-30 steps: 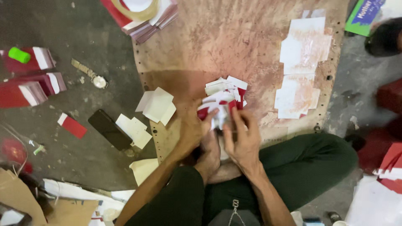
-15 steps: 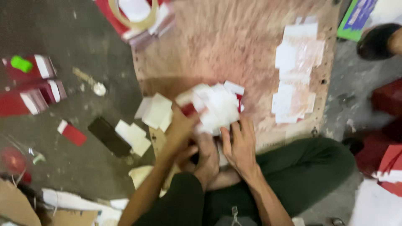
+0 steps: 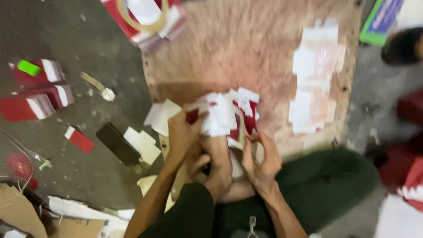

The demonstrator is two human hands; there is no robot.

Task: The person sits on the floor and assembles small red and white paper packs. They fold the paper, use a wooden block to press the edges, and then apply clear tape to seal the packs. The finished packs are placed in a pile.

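Nearest, at the board's (image 3: 264,57) near edge, the left hand (image 3: 183,136) is clamped on a bundle of red-and-white cards (image 3: 224,115); the right hand (image 3: 261,159) curls beside it, fingers half closed on the bundle's lower corner — blurred. Farther right, white slips (image 3: 310,79) lie stuck in rows already; the bundle and loose white pieces (image 3: 143,143) remain unplaced.

Left hand (image 3: 183,134) and right hand (image 3: 262,161) sit close together (fingers curled, blurred).
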